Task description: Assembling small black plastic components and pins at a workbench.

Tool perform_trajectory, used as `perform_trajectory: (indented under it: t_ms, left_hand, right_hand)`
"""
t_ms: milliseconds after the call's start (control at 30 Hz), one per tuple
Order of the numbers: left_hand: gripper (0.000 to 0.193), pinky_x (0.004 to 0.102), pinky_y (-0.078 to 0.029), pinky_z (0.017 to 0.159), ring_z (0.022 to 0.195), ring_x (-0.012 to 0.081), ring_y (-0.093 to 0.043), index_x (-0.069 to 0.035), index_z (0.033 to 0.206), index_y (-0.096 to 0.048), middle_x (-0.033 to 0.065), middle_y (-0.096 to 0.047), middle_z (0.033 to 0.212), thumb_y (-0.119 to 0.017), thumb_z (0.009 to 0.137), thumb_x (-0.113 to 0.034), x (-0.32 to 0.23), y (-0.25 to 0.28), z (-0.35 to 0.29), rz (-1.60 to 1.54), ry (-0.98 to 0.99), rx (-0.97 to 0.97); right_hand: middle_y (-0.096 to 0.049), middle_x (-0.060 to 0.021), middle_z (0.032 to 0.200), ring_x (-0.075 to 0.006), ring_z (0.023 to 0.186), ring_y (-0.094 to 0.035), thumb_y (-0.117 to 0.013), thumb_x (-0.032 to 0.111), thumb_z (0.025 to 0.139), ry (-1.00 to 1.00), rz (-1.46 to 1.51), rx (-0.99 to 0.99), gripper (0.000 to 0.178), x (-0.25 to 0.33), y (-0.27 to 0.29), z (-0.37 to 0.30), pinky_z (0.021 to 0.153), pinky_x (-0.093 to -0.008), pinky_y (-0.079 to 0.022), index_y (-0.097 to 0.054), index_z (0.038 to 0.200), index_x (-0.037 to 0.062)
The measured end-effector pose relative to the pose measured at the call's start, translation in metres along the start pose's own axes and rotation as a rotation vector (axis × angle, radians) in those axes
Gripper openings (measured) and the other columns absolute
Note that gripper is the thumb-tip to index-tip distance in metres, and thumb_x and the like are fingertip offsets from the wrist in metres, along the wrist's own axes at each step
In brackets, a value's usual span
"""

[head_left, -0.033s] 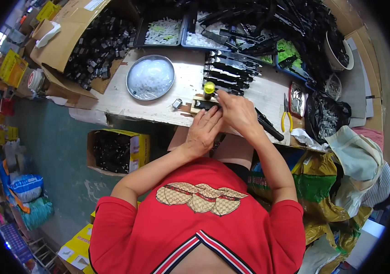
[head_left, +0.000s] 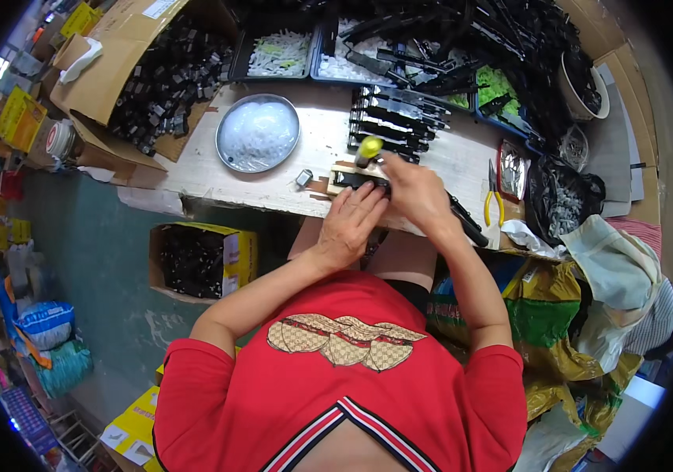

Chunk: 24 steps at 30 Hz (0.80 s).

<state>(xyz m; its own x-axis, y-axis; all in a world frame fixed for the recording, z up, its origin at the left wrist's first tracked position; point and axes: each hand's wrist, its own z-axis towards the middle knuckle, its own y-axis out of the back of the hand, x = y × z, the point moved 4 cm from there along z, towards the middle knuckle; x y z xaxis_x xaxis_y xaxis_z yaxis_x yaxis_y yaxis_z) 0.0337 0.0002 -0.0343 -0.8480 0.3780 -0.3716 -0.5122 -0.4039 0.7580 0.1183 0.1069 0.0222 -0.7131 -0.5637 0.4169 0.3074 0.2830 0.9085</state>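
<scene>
My right hand [head_left: 417,197] is closed round a small mallet with a yellow face [head_left: 369,147]. The mallet is slightly blurred and tilted above a black strip-shaped part [head_left: 351,180]. That part lies in a pale wooden block [head_left: 333,178] at the table's front edge. Fingers of my left hand [head_left: 351,224] press on the black part and hold it there; their tips partly hide it. Just left of the block stands a small silver-grey metal piece [head_left: 303,179]. Beyond the mallet lies a row of several black strip-like assemblies [head_left: 399,118].
A round metal dish [head_left: 258,134] of clear small pieces sits left on the table. Behind are trays of white bits [head_left: 280,55] and green bits [head_left: 500,96]. Yellow-handled pliers [head_left: 494,206] lie at right, near a black bag [head_left: 565,197]. A carton of black parts [head_left: 195,263] stands below.
The mallet has shifted slightly up and to the right and tilted, with my right hand moving along. My left hand has barely moved.
</scene>
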Motion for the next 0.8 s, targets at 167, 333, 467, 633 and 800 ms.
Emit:
perform_trajectory:
  t_ms: [167,333,467,633,800]
  left_hand:
    - [0.037,0.0407,-0.031,0.097,0.117,0.0249,-0.046,-0.002,0.112,-0.054,0.0105,-0.053,0.120,-0.051,0.075,-0.003,0.000,0.007,0.006,-0.009,-0.010,-0.005]
    - [0.035,0.0410,-0.033,0.095,0.114,0.0252,-0.049,-0.002,0.109,-0.055,0.0111,-0.055,0.116,-0.054,0.074,-0.002,0.000,0.009,0.008,-0.012,0.000,-0.020]
    - [0.035,0.0404,-0.033,0.094,0.114,0.0247,-0.049,-0.002,0.109,-0.056,0.0106,-0.055,0.116,-0.055,0.073,-0.001,0.000,0.010,0.011,-0.050,0.001,-0.028]
    - [0.038,0.0391,-0.033,0.088,0.108,0.0244,-0.050,-0.005,0.109,-0.055,0.0098,-0.055,0.114,-0.056,0.072,0.000,0.014,0.012,0.018,-0.089,0.019,-0.073]
    - [0.035,0.0393,-0.034,0.081,0.089,0.0261,-0.051,-0.007,0.103,-0.056,0.0093,-0.054,0.094,-0.061,0.069,-0.006,0.038,0.016,0.036,-0.076,-0.078,0.022]
  right_hand:
    - [-0.062,-0.0176,0.075,-0.0377,0.067,-0.059,-0.049,0.019,0.087,-0.037,-0.065,-0.097,0.022,-0.032,0.023,-0.033,0.059,-0.0461,-0.046,-0.055,0.107,0.0122]
    - [-0.058,-0.0141,0.068,-0.0343,0.057,-0.058,-0.048,0.019,0.087,0.054,-0.110,-0.272,0.021,-0.023,0.031,-0.056,0.050,-0.0429,-0.045,-0.054,0.105,0.0109]
    - [-0.057,-0.0119,0.066,-0.0320,0.055,-0.059,-0.049,0.022,0.087,0.078,-0.307,-0.126,0.025,-0.018,0.014,-0.059,0.047,-0.0404,-0.046,-0.051,0.108,0.0091]
    - [-0.059,-0.0113,0.070,-0.0331,0.055,-0.057,-0.051,0.022,0.087,0.021,-0.227,-0.063,0.022,-0.026,0.016,-0.053,0.048,-0.0431,-0.045,-0.054,0.108,0.0152]
    - [-0.061,-0.0118,0.072,-0.0328,0.060,-0.059,-0.050,0.025,0.088,-0.098,-0.308,-0.249,0.021,-0.069,0.031,-0.045,0.052,-0.0439,-0.045,-0.057,0.106,0.0153]
